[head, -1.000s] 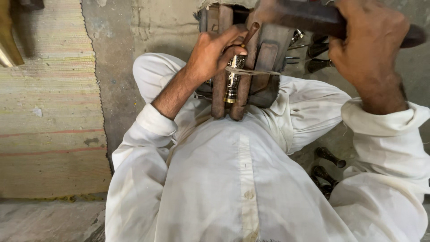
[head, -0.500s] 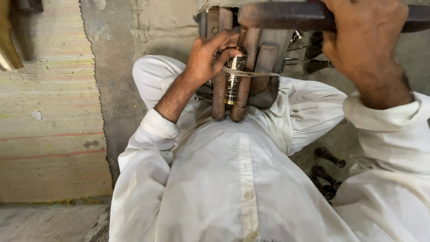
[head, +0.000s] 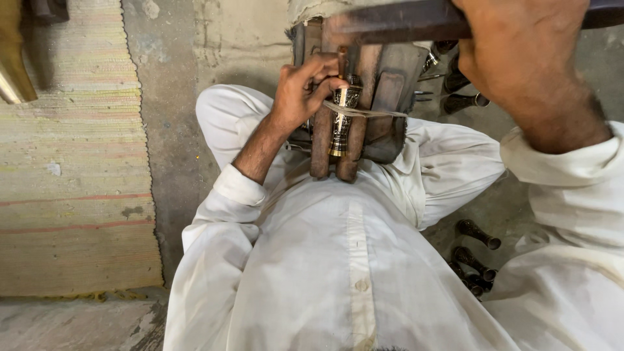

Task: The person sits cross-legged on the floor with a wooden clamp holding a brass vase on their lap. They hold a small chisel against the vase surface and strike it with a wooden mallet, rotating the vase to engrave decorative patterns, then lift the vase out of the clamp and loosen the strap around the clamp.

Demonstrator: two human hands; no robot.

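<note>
We see our left hand (head: 305,91) in the upper middle of the frame, fingers pinched narrow on a thin tool whose tip meets the top of the engraved brass piece (head: 342,123). That piece sits just below the fingertips, upright between the two wooden bars (head: 322,149) of a clamp, bound with a cord (head: 370,112). Our right hand (head: 520,58), at the upper right, is closed around a dark hammer handle (head: 403,23), blurred. More dark metal pieces (head: 478,234) lie at lower right.
</note>
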